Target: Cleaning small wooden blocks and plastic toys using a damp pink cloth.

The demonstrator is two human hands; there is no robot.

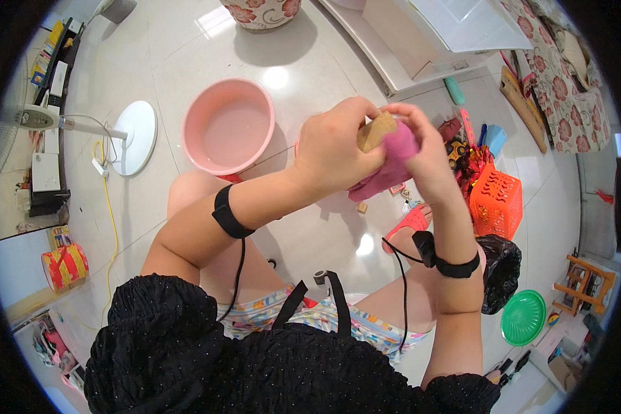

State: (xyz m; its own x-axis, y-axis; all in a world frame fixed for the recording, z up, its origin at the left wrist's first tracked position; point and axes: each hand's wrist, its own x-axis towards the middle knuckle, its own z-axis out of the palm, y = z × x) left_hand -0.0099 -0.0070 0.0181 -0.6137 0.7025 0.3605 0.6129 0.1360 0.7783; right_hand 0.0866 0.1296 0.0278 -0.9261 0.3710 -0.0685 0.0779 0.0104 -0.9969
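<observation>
In front of me, above the tiled floor, my left hand (336, 142) grips a tan block (376, 130), which looks like wood. A pink cloth (390, 163) is wrapped partly around its right and lower side. My right hand (428, 150) presses the cloth against the block, with the fingers curled over the top. The block's far side is hidden by cloth and fingers. Below the hands, a small wooden cube (362, 207) lies on the floor. A pink plastic basin (227, 127) stands on the floor to the left of my left hand.
At right, an orange plastic basket (497, 202) lies beside several toys, including a toy truck (456, 152). A black plastic bag (501, 271) and a green tray (523, 317) are nearer. A pedestal fan's base (137, 138) and yellow cable (115, 222) are left; a white cabinet (403, 41) stands ahead.
</observation>
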